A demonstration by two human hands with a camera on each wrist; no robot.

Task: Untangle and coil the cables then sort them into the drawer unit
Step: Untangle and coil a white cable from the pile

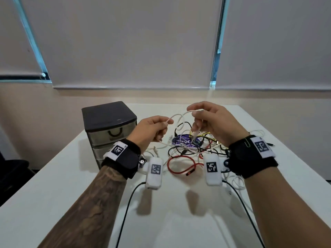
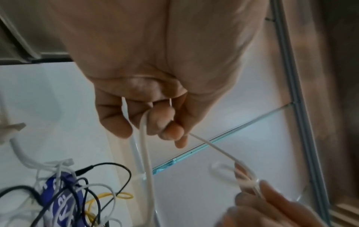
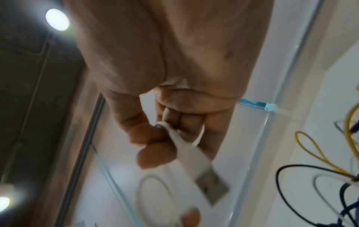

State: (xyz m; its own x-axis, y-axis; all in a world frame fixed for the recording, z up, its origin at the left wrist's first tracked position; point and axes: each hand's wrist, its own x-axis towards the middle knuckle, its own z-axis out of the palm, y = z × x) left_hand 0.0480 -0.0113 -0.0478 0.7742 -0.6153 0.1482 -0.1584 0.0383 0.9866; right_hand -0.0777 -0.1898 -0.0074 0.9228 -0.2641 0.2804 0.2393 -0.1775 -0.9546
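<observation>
- The drawer unit (image 1: 109, 129) stands at the left on the white table (image 1: 53, 185); its visible drawers are pushed in, and nothing can be made out behind the smoky fronts, so what they contain cannot be told.
- The left hand (image 1: 150, 130) has its fingers curled round the white cable (image 1: 179, 116), which leaves the fist and trails down toward the heap.
- To coil it well, the person would likely keep this grip as the anchor and lay even loops into it, without pulling hard against the knot.
- The right hand (image 1: 213, 120) pinches the cable's far end between thumb and fingers, the USB plug (image 3: 211, 184) hanging below.
- The tangled pile (image 1: 189, 149) of black, yellow, red and white leads lies under both hands, unsorted.
</observation>
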